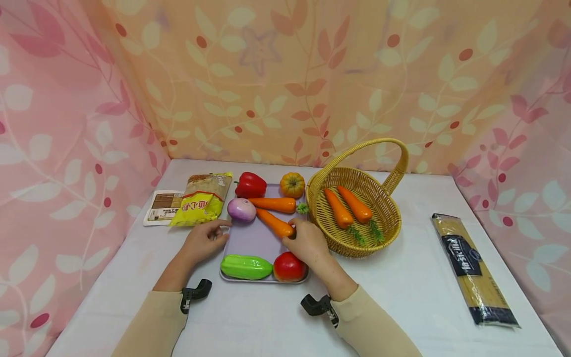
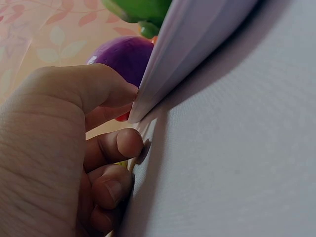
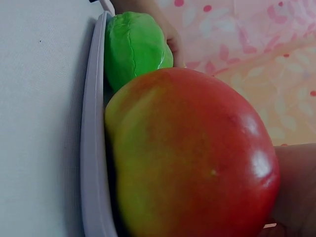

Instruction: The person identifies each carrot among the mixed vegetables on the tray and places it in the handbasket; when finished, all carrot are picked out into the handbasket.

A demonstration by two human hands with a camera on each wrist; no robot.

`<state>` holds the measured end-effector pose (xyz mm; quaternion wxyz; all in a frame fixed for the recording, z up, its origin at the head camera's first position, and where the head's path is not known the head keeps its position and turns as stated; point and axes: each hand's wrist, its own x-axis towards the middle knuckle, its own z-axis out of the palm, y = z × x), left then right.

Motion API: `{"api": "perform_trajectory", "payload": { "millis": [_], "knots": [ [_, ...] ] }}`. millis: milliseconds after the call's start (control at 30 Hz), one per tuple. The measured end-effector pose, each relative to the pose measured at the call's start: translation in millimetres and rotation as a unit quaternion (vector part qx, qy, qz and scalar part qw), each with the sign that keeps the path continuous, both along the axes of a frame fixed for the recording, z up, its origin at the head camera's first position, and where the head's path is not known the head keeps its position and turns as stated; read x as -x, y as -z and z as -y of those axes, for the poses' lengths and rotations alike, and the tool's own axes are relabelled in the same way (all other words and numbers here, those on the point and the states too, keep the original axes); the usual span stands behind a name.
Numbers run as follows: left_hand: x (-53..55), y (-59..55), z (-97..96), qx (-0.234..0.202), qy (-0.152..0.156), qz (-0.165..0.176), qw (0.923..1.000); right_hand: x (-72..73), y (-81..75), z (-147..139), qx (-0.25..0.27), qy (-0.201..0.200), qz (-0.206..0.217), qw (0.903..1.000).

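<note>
The right hand [image 1: 308, 241], at frame centre, pinches the nearer carrot [image 1: 275, 223] on the lilac tray [image 1: 250, 240]. The left hand [image 1: 204, 241] curls on the tray's left edge. Lift straight up, clearing the tomato [image 1: 289, 267], toward the basket [image 1: 388, 233] at right.

Staged tabletop booth: leaf-print curtains [image 1: 285, 74] enclose white table [image 1: 401, 287].

Bare table [image 1: 392, 292] between basket [image 1: 357, 248] and pasta pack [image 1: 473, 270].
</note>
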<state>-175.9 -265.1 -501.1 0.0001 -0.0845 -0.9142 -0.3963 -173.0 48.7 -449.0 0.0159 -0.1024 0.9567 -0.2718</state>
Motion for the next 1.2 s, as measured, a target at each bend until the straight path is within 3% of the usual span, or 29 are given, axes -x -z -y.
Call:
{"api": "perform_trajectory", "payload": {
  "millis": [333, 667, 1000, 1200],
  "knots": [
    [-1.2, -0.9, -0.2, 0.001, -0.003, 0.004, 1.0, -8.8, -17.3, -1, -0.005, 0.012, -0.015, 0.9998],
    [-1.9, -1.4, -0.1, 0.004, -0.004, 0.002, 1.0, -28.2, -60.9, -11, 0.063, 0.021, -0.01, 0.9978],
    [-1.0, 0.7, 0.8, 0.002, -0.005, 0.005, 1.0, -54.2, -112.2, -37, 0.142, 0.022, -0.046, 0.9885],
    [0.1, 1.5, 0.7, 0.005, -0.007, 0.001, 1.0, -65.7, -132.8, -64, 0.179, 0.023, -0.086, 0.9799]
  ]
}}
